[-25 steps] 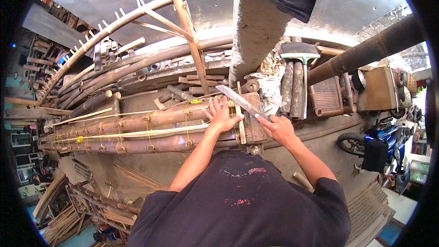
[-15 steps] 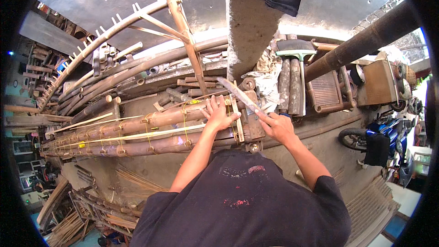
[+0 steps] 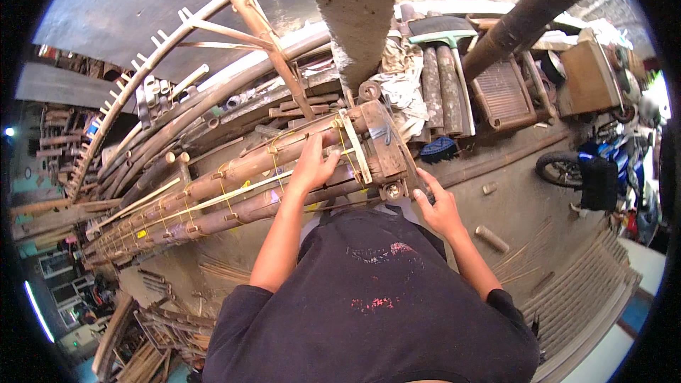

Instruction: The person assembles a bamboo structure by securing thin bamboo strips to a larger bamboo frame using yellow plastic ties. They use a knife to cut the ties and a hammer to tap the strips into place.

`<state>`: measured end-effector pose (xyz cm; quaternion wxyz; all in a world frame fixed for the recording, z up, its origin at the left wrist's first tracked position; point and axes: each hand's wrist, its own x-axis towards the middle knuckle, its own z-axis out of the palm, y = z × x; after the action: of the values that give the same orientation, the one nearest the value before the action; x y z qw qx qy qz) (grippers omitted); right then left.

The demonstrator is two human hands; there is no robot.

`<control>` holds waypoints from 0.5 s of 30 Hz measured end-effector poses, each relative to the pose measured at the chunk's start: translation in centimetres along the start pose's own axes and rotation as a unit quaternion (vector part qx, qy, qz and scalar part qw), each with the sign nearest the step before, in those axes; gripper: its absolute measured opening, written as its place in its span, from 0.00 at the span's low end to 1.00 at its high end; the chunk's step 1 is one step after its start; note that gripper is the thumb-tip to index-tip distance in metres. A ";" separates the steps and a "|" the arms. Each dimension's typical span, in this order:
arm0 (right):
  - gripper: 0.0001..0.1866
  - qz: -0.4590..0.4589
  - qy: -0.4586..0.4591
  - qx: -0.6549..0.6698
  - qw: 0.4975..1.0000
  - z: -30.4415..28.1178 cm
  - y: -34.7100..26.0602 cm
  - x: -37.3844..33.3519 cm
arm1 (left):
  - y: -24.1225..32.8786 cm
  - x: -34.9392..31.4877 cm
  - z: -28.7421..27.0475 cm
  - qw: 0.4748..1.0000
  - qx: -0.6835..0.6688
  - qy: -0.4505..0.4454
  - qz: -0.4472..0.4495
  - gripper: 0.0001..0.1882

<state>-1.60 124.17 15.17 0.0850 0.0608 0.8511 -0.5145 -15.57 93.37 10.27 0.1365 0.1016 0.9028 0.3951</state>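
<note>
My right hand [image 3: 438, 206] is closed round the handle of a long knife, to the right of a wooden end block [image 3: 386, 149]. The knife's blade [image 3: 406, 152] runs up along the block's right side, seen nearly edge-on. My left hand [image 3: 314, 164] rests on a long bamboo frame, fingers stretched forward and thumb apart; its fingertips are partly hidden. The frame has two thick bamboo poles [image 3: 245, 168] side by side, with yellow cords and small pegs along them. A pale wooden crosspiece [image 3: 355, 147] lies across the poles near the block.
A curved, pegged bamboo rack [image 3: 128, 92] stands far left. Behind the frame are stacked bamboo poles [image 3: 170, 135], a concrete pillar [image 3: 351, 14] and white cloth [image 3: 404, 92]. Right of them are a blue brush [image 3: 438, 149], a bamboo chair [image 3: 504, 92] and a parked motorcycle [image 3: 596, 170].
The knife has gone from above the frame's end to the block's right side, moving down and right with my right hand. My left hand shifted slightly left. The whole view has turned.
</note>
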 end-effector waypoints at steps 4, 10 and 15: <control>0.27 -0.003 0.032 0.013 0.999 1.4 0.0 -2.7 | -0.6 -1.9 0.3 0.992 0.085 -0.036 0.081 0.20; 0.27 0.039 0.095 0.043 0.994 5.9 -2.6 -4.6 | -1.6 -1.4 2.2 0.974 0.147 0.058 0.159 0.09; 0.27 0.089 0.151 0.102 0.979 11.1 -2.3 -6.6 | -0.6 -0.4 2.1 0.967 0.161 0.040 0.192 0.08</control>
<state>5.31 113.19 13.52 -0.0058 0.2219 0.7884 -0.5738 -14.56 94.33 8.52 0.0034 0.2774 0.9227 0.2676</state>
